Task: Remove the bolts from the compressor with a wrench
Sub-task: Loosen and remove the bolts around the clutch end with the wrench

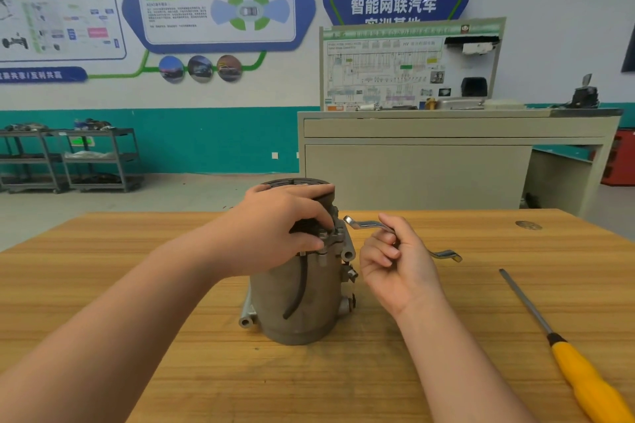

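Right hand (398, 264) grip holds wrench (374, 226) off the bolts (323, 234); left hand (275, 227) clasps compressor (299, 299). Seat ring fully before turning.

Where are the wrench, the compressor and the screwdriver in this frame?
wrench (369, 224): head view, on the bare shank between its ring end and the right hand.
compressor (299, 306): head view, on the grey cylindrical body.
screwdriver (580, 378): head view, on the yellow handle.

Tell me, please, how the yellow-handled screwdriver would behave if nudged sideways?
The screwdriver would probably roll, since its handle looks rounded and it lies loose on the flat wooden table. Its steel shaft looks stiff, and the thick handle likely carries most weight.
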Demonstrator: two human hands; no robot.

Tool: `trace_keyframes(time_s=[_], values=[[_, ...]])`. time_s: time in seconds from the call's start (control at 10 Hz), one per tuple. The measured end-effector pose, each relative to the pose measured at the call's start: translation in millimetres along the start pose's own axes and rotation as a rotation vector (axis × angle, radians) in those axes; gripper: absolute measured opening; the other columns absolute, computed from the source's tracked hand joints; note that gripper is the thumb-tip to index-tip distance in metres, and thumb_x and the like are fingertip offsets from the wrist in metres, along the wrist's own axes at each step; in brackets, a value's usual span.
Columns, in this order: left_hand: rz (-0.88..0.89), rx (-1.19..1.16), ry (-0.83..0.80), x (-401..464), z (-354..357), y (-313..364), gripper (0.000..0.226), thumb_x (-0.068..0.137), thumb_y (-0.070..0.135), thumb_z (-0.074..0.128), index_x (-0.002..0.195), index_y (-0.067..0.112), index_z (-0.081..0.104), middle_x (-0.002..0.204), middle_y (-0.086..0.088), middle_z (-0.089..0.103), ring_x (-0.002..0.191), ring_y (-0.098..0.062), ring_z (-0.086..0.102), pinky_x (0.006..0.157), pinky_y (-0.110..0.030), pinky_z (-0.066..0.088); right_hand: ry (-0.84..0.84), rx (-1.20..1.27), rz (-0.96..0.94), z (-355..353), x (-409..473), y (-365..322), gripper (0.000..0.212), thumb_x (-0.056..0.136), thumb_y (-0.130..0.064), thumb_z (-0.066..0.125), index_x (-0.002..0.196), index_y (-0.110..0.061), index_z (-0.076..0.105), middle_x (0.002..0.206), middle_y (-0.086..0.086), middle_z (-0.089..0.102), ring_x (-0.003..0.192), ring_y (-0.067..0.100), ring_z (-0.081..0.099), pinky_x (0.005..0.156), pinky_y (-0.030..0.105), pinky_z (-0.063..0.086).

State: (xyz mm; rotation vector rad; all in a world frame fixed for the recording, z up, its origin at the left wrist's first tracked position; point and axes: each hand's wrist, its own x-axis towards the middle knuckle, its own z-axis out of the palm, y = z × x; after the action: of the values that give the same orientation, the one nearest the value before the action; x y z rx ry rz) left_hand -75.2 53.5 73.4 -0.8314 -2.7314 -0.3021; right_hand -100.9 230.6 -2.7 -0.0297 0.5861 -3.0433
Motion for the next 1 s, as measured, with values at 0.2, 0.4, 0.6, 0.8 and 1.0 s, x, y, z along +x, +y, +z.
trace_keyframes(time_s=[0.2,0.4,0.6,0.8,1.0], values=[[-0.043,-0.012,0.066,2,6,4,0.012,0.092,0.032,0.063,0.102,0.035,0.070,0.154,0.025,0.028,0.141,-0.012,0.029,0.117,-0.046,0.021,-0.007,0.003,-0.004,1,0,-1,0.030,0.091,-0.007,0.055,0.065,-0.015,0.040,0.046,-0.005,0.039,0.030,0.003,0.033,0.028,0.015,0.028],[0.012,-0.094,0.139,-3,10,0,0.016,0.086,0.035,0.070,0.101,0.033,0.075,0.140,0.036,0.024,0.141,-0.008,0.030,0.116,-0.048,0.024,-0.014,-0.008,-0.010,2,-2,0,0.029,0.089,-0.007,0.056,0.065,-0.015,0.041,0.046,-0.005,0.039,0.030,0.003,0.033,0.029,0.015,0.028],[0.037,-0.073,0.019,0,2,-4,0.025,0.091,0.028,0.066,0.112,0.040,0.070,0.145,0.039,0.017,0.143,-0.005,0.026,0.117,-0.048,0.022,-0.007,-0.039,-0.024,1,1,1,0.029,0.091,-0.007,0.055,0.068,-0.015,0.040,0.045,-0.004,0.039,0.029,0.003,0.032,0.028,0.015,0.027],[0.007,-0.147,0.107,-3,8,-1,0.022,0.083,0.039,0.071,0.105,0.041,0.071,0.141,0.036,0.022,0.142,-0.007,0.028,0.117,-0.049,0.023,-0.041,-0.127,-0.097,3,1,0,0.024,0.090,-0.010,0.059,0.077,-0.017,0.040,0.047,-0.004,0.042,0.031,0.005,0.033,0.030,0.017,0.028],[0.026,-0.151,0.060,0,1,0,0.027,0.090,0.026,0.067,0.086,0.052,0.065,0.136,0.048,0.005,0.141,0.000,0.023,0.117,-0.048,0.021,-0.046,-0.113,-0.085,4,0,-1,0.024,0.089,-0.009,0.058,0.075,-0.017,0.041,0.047,-0.004,0.042,0.030,0.004,0.033,0.029,0.016,0.029]])
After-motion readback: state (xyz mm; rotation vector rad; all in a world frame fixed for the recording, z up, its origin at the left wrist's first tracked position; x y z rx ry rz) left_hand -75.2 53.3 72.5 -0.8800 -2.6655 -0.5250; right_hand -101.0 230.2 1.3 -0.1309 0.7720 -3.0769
